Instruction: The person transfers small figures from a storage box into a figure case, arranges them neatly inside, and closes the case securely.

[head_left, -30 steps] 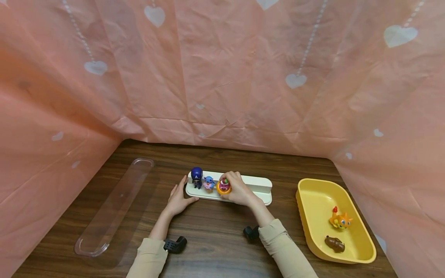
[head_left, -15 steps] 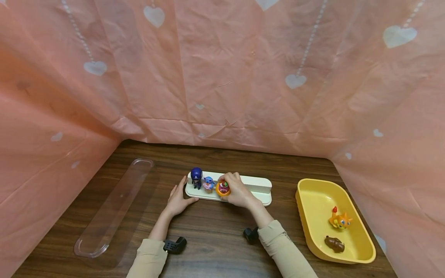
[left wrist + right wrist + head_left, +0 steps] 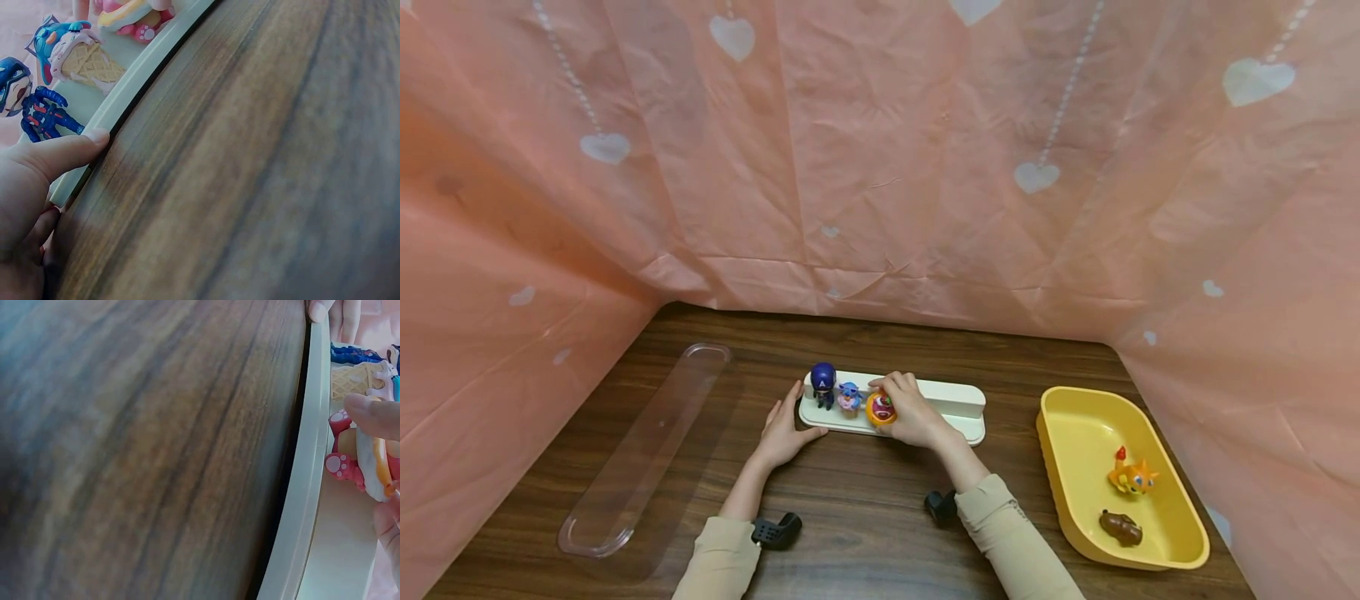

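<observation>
A pink curtain (image 3: 880, 150) printed with white hearts hangs round three sides of a dark wooden tabletop (image 3: 850, 517). On the far left of it lies a long clear plastic lid (image 3: 647, 450), set at a slant. On the far right sits a yellow tub (image 3: 1078, 433), and inside it are an orange toy (image 3: 1132, 477) and, nearer the front edge, a small brown toy (image 3: 1121, 527).

In the middle stands a long white stand (image 3: 951, 410) with a raised back step. Three small figures are lined up on its left half: a blue-helmeted figure (image 3: 823, 382) at the end, a blue creature in an ice-cream cone (image 3: 849, 397) just beside it, then a pink bear toy with an orange ring (image 3: 881, 408) round its middle.

The right hand (image 3: 910, 408) has its fingers curled round the bear toy from the right and above, pinching it as it sits on the stand; the right wrist view shows a fingertip (image 3: 375, 415) lying over the top of the ring. The left hand (image 3: 784, 433) is spread flat at the stand's left end, thumb (image 3: 69, 153) laid along the front rim and the fingers reaching up past the corner, touching the stand without gripping it.
</observation>
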Tool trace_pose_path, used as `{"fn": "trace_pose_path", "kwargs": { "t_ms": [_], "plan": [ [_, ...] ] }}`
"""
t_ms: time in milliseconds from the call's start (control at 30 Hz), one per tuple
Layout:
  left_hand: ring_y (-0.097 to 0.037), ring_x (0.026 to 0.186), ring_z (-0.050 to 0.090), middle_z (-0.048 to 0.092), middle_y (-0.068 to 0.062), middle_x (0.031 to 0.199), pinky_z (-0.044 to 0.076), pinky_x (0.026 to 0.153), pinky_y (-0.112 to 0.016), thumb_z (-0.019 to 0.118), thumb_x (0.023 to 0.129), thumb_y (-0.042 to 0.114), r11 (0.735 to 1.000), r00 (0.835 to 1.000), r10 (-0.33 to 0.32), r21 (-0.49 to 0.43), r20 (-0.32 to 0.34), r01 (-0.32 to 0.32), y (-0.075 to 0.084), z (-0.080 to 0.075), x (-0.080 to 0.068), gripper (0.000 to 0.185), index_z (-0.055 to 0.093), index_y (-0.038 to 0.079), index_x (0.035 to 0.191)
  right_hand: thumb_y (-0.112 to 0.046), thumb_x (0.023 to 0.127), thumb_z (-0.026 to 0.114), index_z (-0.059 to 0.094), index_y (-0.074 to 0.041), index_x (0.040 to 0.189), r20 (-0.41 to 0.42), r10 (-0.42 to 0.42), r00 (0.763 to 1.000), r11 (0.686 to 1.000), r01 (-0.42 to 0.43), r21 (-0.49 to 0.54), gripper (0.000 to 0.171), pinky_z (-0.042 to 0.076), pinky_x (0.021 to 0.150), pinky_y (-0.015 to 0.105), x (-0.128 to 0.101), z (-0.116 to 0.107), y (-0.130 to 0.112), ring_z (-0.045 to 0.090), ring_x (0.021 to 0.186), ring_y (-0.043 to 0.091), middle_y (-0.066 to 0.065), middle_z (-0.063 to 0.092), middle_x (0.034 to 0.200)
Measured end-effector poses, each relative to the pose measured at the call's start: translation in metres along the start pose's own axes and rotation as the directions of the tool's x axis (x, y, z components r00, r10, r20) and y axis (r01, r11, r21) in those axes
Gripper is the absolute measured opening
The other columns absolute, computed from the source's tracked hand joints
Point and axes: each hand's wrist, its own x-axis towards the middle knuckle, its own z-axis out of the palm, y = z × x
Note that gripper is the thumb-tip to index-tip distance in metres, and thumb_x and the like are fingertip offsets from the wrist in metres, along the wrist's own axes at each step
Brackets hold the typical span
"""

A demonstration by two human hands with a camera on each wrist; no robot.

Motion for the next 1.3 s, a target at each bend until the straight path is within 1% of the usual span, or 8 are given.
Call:
{"fn": "trace_pose_path", "kwargs": {
  "t_ms": [300, 567, 800, 967, 1067, 1200, 1300],
  "plan": [
    [-0.040, 0.142, 0.029, 0.032, -0.029, 0.152, 0.004, 0.119, -0.051, 0.080, 0.081, 0.022, 1.000, 1.000, -0.006, -0.004, 0.006, 0.006, 0.001, -0.001, 0.000, 0.101, 0.015, -0.008, 0.152, -0.004, 0.071, 0.084, 0.054, -0.003, 0.128, -0.006, 0.007, 1.000, 1.000, -0.007, 0.004, 0.065, 0.043, 0.095, 0.042, 0.001, 0.001, 0.000, 0.043, 0.108, 0.028, 0.010, 0.055, 0.119],
    [-0.039, 0.142, 0.029, 0.032, -0.029, 0.152, 0.005, 0.119, -0.051, 0.080, 0.081, 0.022, 1.000, 1.000, -0.007, 0.002, 0.010, 0.007, 0.001, -0.003, 0.001, 0.102, 0.014, -0.008, 0.152, -0.008, 0.071, 0.085, 0.054, -0.002, 0.129, 0.003, 0.002, 1.000, 1.000, -0.002, 0.005, 0.066, 0.043, 0.095, 0.042, 0.000, -0.003, -0.001, 0.043, 0.108, 0.027, 0.010, 0.056, 0.119],
    [-0.040, 0.142, 0.030, 0.032, -0.030, 0.152, 0.006, 0.119, -0.052, 0.080, 0.081, 0.022, 1.000, 1.000, -0.003, 0.007, 0.006, 0.003, 0.001, -0.003, 0.001, 0.102, 0.014, -0.008, 0.152, -0.011, 0.074, 0.085, 0.052, -0.001, 0.134, 0.042, 0.013, 0.999, 1.000, -0.014, 0.023, 0.069, 0.042, 0.099, 0.047, 0.000, -0.013, -0.003, 0.043, 0.115, 0.031, 0.014, 0.054, 0.129],
    [-0.039, 0.142, 0.029, 0.032, -0.029, 0.152, 0.005, 0.119, -0.052, 0.080, 0.081, 0.022, 1.000, 1.000, -0.004, 0.006, 0.005, 0.004, 0.000, -0.002, 0.001, 0.101, 0.015, -0.008, 0.152, -0.016, 0.075, 0.085, 0.052, -0.003, 0.136, 0.077, 0.038, 0.996, 0.999, -0.040, 0.028, 0.071, 0.040, 0.102, 0.048, -0.003, -0.022, -0.005, 0.044, 0.117, 0.031, 0.013, 0.055, 0.132],
    [-0.040, 0.142, 0.029, 0.032, -0.030, 0.152, 0.006, 0.119, -0.052, 0.080, 0.081, 0.023, 1.000, 1.000, 0.002, 0.007, 0.003, -0.002, 0.001, -0.003, 0.001, 0.101, 0.015, -0.008, 0.152, -0.017, 0.077, 0.084, 0.052, -0.005, 0.136, 0.076, 0.048, 0.996, 0.998, -0.052, 0.047, 0.068, 0.040, 0.103, 0.048, -0.005, -0.028, -0.006, 0.045, 0.119, 0.030, 0.011, 0.056, 0.131],
    [-0.041, 0.141, 0.030, 0.032, -0.031, 0.151, 0.007, 0.118, -0.053, 0.081, 0.080, 0.023, 1.000, 1.000, 0.008, 0.007, -0.003, -0.008, 0.001, -0.003, 0.001, 0.101, 0.016, -0.009, 0.152, -0.014, 0.080, 0.080, 0.056, -0.005, 0.133, 0.058, 0.046, 0.997, 0.996, -0.050, 0.078, 0.059, 0.041, 0.103, 0.050, -0.007, -0.038, -0.010, 0.046, 0.122, 0.032, 0.011, 0.057, 0.130],
    [-0.040, 0.142, 0.029, 0.031, -0.029, 0.152, 0.006, 0.119, -0.052, 0.080, 0.081, 0.023, 1.000, 1.000, 0.000, 0.009, 0.002, 0.000, 0.000, -0.003, 0.002, 0.102, 0.015, -0.008, 0.152, -0.012, 0.082, 0.078, 0.057, -0.005, 0.132, 0.047, 0.048, 0.998, 0.994, -0.052, 0.093, 0.055, 0.044, 0.100, 0.050, -0.010, -0.045, -0.012, 0.050, 0.119, 0.033, 0.012, 0.058, 0.129]
  ]
}}
